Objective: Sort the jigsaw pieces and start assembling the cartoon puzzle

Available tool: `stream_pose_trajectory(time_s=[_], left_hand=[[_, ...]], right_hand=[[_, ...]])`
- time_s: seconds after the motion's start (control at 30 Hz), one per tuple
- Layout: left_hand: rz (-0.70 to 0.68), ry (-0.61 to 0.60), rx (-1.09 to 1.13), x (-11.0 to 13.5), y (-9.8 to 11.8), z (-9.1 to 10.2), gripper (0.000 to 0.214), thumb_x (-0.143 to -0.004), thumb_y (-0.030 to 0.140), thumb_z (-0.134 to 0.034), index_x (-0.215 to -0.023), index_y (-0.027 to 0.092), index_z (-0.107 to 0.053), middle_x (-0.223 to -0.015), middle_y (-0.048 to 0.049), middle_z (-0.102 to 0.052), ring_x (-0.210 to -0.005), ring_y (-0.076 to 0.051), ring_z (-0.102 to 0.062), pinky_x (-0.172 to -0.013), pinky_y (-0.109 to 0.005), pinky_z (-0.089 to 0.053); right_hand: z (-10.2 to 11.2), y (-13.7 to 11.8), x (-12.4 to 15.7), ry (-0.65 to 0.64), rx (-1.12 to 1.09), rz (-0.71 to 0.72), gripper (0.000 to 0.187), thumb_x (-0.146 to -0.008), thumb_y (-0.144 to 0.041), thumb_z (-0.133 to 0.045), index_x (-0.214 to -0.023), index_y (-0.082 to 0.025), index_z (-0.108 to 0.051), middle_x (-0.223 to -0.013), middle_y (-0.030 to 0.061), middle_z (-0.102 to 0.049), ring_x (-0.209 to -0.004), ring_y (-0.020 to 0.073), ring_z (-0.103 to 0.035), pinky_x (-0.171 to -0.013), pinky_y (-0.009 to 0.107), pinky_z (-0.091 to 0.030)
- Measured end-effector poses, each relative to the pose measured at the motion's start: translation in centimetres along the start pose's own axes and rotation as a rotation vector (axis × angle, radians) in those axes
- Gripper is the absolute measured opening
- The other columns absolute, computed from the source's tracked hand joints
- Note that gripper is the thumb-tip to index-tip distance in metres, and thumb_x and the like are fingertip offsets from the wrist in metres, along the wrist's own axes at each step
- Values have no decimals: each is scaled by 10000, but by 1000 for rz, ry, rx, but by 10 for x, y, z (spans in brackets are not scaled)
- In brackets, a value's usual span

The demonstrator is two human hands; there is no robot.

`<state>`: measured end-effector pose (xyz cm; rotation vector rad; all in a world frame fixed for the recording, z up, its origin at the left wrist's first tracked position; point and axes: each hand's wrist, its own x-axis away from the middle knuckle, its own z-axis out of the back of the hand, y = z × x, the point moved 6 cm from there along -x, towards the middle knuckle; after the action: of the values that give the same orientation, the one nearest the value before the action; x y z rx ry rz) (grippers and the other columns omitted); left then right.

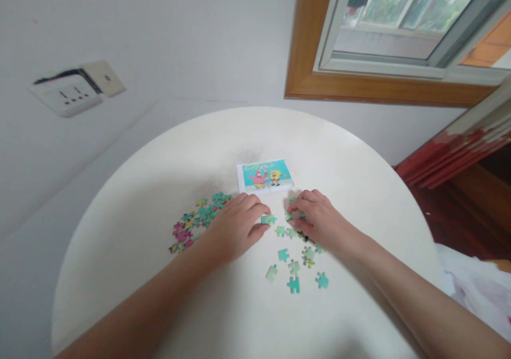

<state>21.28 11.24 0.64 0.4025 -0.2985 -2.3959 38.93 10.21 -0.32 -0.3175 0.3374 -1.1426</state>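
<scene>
My left hand (239, 226) is closed, thumb and fingers pinching a teal and yellow jigsaw piece (269, 219). Opposite it, my right hand (315, 218) has its fingers curled over a teal-green jigsaw piece (289, 216), partly covered by the fingertips. Below the right hand lie several loose pale green and teal pieces, among them a teal one (294, 284). Beside the left hand spreads a pile of mixed jigsaw pieces (195, 220) in pink, yellow and teal, partly hidden by that hand. Just beyond both hands is a small reference picture (265, 176) with two cartoon figures.
Everything lies on a round white table (131, 199) against a pale wall. A wall socket (72, 93) is at the left, a wood-framed window (383, 88) at the upper right. Red and white curtain (451, 151) and white cloth (471, 284) are to the right.
</scene>
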Motion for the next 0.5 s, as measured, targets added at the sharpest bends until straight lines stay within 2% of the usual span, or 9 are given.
stream_pose_trajectory(time_s=[0.3,0.5], left_hand=[[19,-11,7,-2,2,0,137,-934,226,-601,-1047,164,-650,-1022,-89,-615,-1008,-272,-537,-914,-426,-449],[22,-3,2,-3,3,0,143,-935,223,-607,-1056,160,-648,-1018,-90,-615,-1013,-277,-538,-917,-431,-446]], right_hand=[[-3,-12,-2,13,-63,15,171,-849,-141,-684,-1007,-205,-685,-1031,68,-634,-1002,239,-546,-890,405,-427],[1,-10,1,-7,41,-22,310,-862,-242,-710,-1167,-200,-669,-1126,99,-628,-1060,274,-530,-915,439,-418]])
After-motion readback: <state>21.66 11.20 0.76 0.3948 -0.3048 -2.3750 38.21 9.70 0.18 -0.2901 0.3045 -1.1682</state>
